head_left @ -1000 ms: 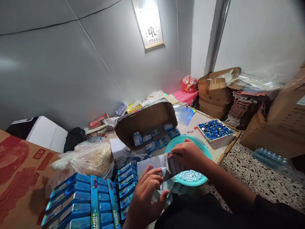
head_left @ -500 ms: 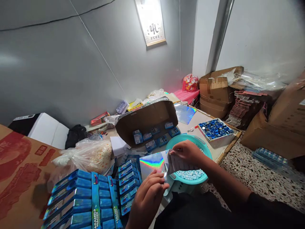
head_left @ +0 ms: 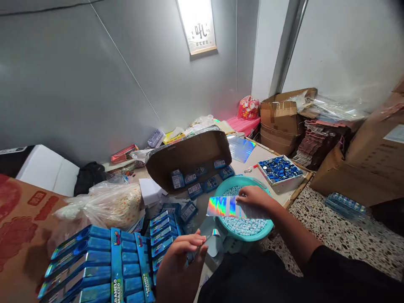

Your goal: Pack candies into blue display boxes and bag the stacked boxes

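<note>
My right hand point(head_left: 255, 199) pinches a shiny rainbow-silver sticker sheet point(head_left: 221, 207) and holds it over the turquoise basin point(head_left: 217, 223) full of pale blue candies point(head_left: 248, 227). My left hand point(head_left: 186, 261) is closed at the fingertips on a small shiny sticker point(head_left: 215, 232), which sticks out to the right below the basin's near-left side. Left of that hand stand blue candy display boxes point(head_left: 104, 256) in stacked rows, lettered "CARAMELO MACIZO". Part of the sheet is hidden behind my right fingers.
An open cardboard box point(head_left: 189, 155) lies tipped behind the basin, with several small blue packs in it. A white tray point(head_left: 292, 182) of blue caps sits at right. A clear bag point(head_left: 104, 202) and a large carton point(head_left: 22, 235) stand at left.
The small sticker has come away from the sheet and moved down-left with my left hand. My right hand has drawn the sheet right, over the basin. The view has shifted slightly.
</note>
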A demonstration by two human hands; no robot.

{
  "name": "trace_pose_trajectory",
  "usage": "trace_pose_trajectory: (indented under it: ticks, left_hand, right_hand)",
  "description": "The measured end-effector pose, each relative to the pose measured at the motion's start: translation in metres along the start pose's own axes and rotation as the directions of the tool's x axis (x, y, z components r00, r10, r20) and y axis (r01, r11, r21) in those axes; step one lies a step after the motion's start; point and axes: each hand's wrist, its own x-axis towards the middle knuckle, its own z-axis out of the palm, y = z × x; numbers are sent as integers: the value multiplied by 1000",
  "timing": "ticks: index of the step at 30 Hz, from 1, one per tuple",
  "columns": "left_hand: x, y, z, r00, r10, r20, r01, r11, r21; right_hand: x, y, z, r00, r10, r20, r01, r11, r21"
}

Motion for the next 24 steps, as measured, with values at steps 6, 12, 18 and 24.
trace_pose_trajectory:
  ticks: [6,12,18,24]
  left_hand:
    - [1,3,-2,977,-210,-29,204,968,-145]
    - [6,7,-3,942,-316,-113,299,944,-139]
    - [6,11,-2,856,-453,-249,455,889,-52]
    - [6,15,3,804,-503,-316,520,854,-37]
  right_hand:
    - [-12,-12,20,999,36,-9,-37,997,-61]
    - [-58,-69,1,836,-515,-186,483,533,694]
    - [-70,-98,11,718,-479,-505,691,406,598]
    - [-74,-107,17,656,-455,-602,753,455,476]
